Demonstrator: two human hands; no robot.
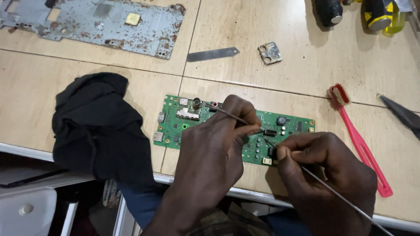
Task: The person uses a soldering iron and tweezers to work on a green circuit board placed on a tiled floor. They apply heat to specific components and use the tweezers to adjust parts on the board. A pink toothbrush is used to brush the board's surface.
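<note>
A green circuit board (192,124) lies flat near the front edge of the tan tabletop (306,65), partly covered by both hands. The left hand (214,153) rests over the middle of the board, its fingers pinched narrow around a thin metal probe (227,112) whose tip points toward a small black component (270,132) on the board. The right hand (326,175) sits at the board's right end, fingers closed on a long thin metal rod (345,199) that runs off toward the lower right corner; its tip seems to meet the board just beside the same component, though the fingers hide the exact contact.

A crumpled black cloth (98,126) lies just left of the board, hanging over the tabletop's edge. A red toothbrush (361,144) lies to the right, well clear of the board. Farther back are a rusty metal plate (100,22), a flat grey blade (212,54) and a small square metal part (270,53). Dark tool handles (354,11) stand at the top right, and a dark pointed tool (402,114) lies at the right edge.
</note>
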